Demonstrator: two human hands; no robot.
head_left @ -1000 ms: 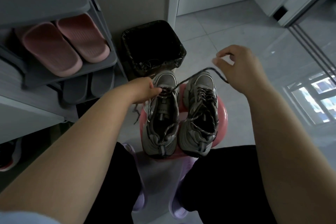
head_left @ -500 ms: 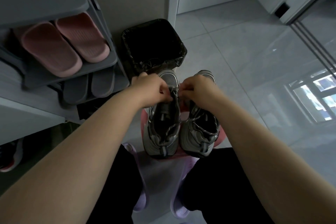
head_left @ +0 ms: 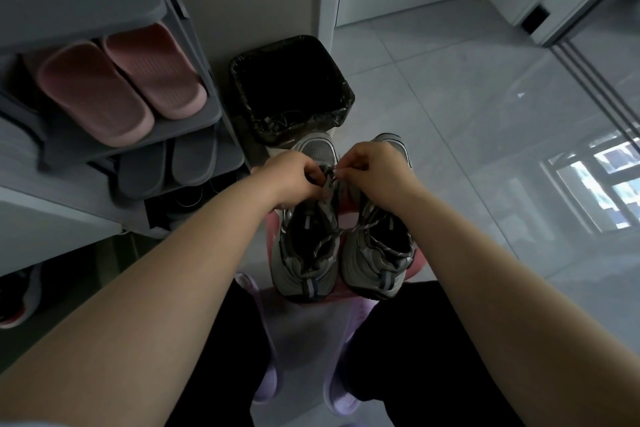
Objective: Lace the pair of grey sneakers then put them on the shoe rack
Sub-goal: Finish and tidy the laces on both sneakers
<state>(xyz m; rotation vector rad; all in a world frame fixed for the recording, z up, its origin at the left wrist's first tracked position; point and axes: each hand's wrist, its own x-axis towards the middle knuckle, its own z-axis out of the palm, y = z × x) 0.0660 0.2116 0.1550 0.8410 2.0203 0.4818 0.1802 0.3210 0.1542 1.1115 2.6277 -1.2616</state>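
Observation:
Two grey sneakers stand side by side on a pink stool (head_left: 417, 265), toes pointing away from me. My left hand (head_left: 294, 175) and my right hand (head_left: 372, 168) meet over the front of the left sneaker (head_left: 304, 253), and both pinch its dark grey lace (head_left: 329, 172) near the lower eyelets. A loose length of that lace trails back across the left sneaker's opening toward the right sneaker (head_left: 377, 263). The right sneaker is laced, and my right hand covers part of its toe.
A grey shoe rack (head_left: 194, 121) stands at the left with pink slippers (head_left: 121, 83) on one shelf and grey slippers (head_left: 169, 166) below. A bin with a black liner (head_left: 291, 87) sits just beyond the sneakers. Glossy tiled floor (head_left: 467, 121) spreads to the right.
One second ago my right hand held the lace pulled out high to the right. It has come back down to the left sneaker's front, where both hands now work close together.

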